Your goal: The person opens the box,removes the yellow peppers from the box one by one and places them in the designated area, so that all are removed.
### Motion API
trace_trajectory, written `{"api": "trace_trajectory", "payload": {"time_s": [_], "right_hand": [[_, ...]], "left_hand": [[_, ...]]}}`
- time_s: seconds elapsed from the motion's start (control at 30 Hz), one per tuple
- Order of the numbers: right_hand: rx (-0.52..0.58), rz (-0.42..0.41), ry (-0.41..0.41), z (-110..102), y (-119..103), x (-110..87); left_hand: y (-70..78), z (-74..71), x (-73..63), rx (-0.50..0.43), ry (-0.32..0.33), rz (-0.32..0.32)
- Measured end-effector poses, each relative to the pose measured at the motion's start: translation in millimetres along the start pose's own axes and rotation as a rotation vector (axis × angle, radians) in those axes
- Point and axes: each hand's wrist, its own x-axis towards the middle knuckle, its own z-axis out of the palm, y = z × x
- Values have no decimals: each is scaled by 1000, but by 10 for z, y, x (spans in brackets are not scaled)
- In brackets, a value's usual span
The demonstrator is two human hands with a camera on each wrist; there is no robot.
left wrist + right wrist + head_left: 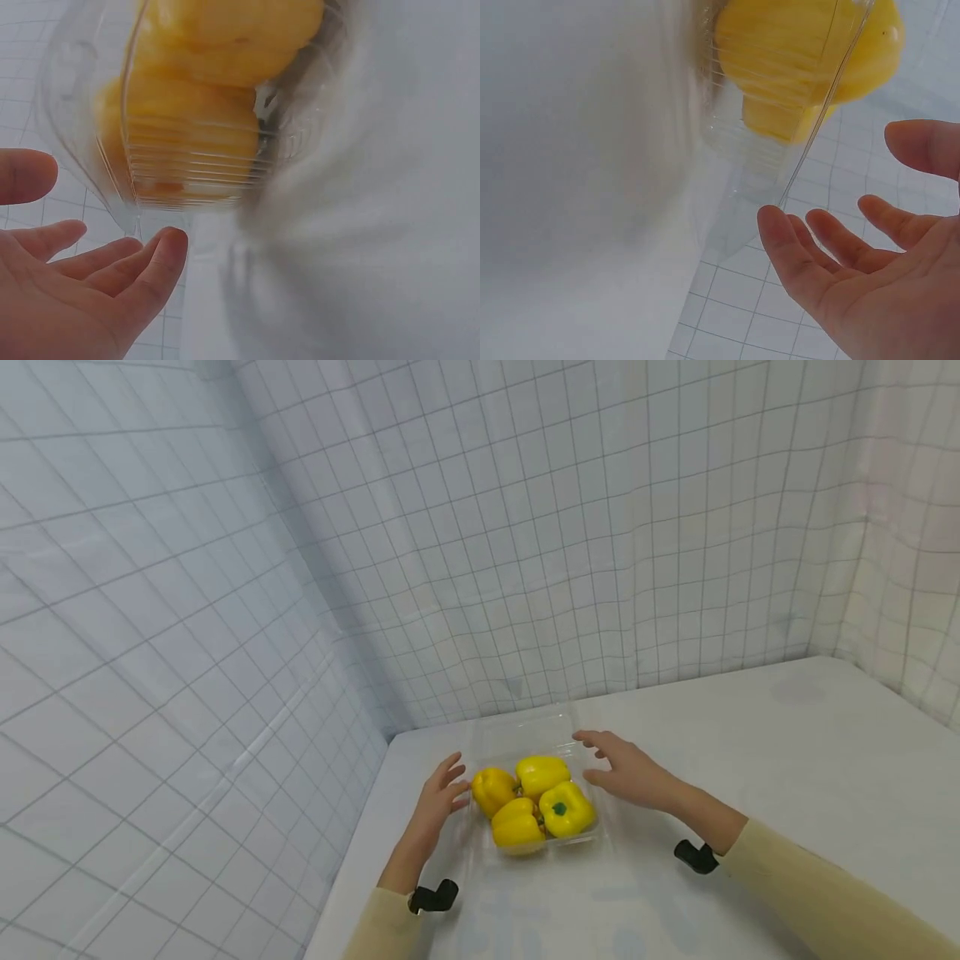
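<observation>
Several yellow bell peppers [567,810] fill a clear plastic container [577,838] on the white table. Its see-through lid [525,733] lies folded back behind it, toward the wall. On the container's left side is my left hand [437,803], fingers spread and relaxed, holding nothing. My right hand [628,770] hovers by the far right corner with loosely bent fingers and nothing in its grasp. In the left wrist view, fingertips [175,241] come close under the ribbed container wall [202,169]. The right wrist view shows fingertips [774,219] right at the container's thin edge [810,146].
The white tabletop [750,760] extends far to the right. Grid-patterned white sheeting [525,527] hangs behind the table and along its left side [187,635]. Black wrist mounts [433,896] sit at both beige sleeve cuffs.
</observation>
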Motion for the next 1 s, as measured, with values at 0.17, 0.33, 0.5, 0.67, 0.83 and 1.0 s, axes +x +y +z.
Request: {"api": "trace_trajectory", "payload": {"time_s": [0.17, 0.33, 0.5, 0.67, 0.83, 1.0], "right_hand": [[20, -38, -28, 27, -42, -111], [-19, -98, -37, 41, -71, -185], [-70, -151, -69, 73, -67, -223], [-63, -168, -125, 126, -32, -240], [-57, -173, -132, 195, 24, -245], [-77, -205, -107, 224, 65, -202]], "left_hand": [[-35, 16, -108, -38, -16, -20], [-49, 38, -205, -81, -39, -40], [-81, 52, -280, -123, -47, -58], [-171, 50, -328, -169, -66, -93], [-265, 43, -364, -216, -94, -93], [-295, 21, -383, -249, -131, -61]]}}
